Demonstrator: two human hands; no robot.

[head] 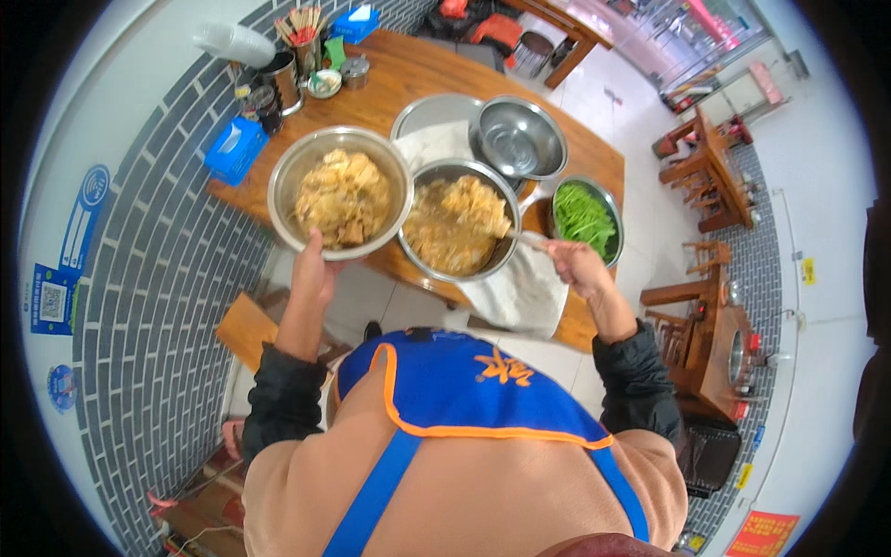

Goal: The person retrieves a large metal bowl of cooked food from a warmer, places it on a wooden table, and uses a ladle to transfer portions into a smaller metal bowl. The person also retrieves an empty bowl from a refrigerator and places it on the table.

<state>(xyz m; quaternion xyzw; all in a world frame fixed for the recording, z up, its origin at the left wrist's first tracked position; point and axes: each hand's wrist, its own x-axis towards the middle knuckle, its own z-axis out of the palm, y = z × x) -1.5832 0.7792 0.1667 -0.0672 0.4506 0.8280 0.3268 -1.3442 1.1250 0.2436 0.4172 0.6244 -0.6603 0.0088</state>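
Note:
My left hand [317, 268] grips the near rim of a metal bowl [280, 202] filled with chunky food in brownish sauce. My right hand [578, 264] is closed around the handle of a serving utensil [525, 240], whose head is hidden under a heaped load of the same food [477, 205]. That load is over a larger metal pot [511, 261] with broth and more pieces in it. The held bowl is just left of the pot, its rim overlapping the pot's in view. A white cloth [525, 292] lies under the pot's near right side.
On the wooden table [411, 66] are an empty steel bowl [522, 139], a round metal tray [431, 111] and a bowl of green leaves [585, 216]. Tissue boxes [237, 150], a chopstick holder [308, 59] and jars stand at the left. A brick-patterned wall [153, 278] borders that side.

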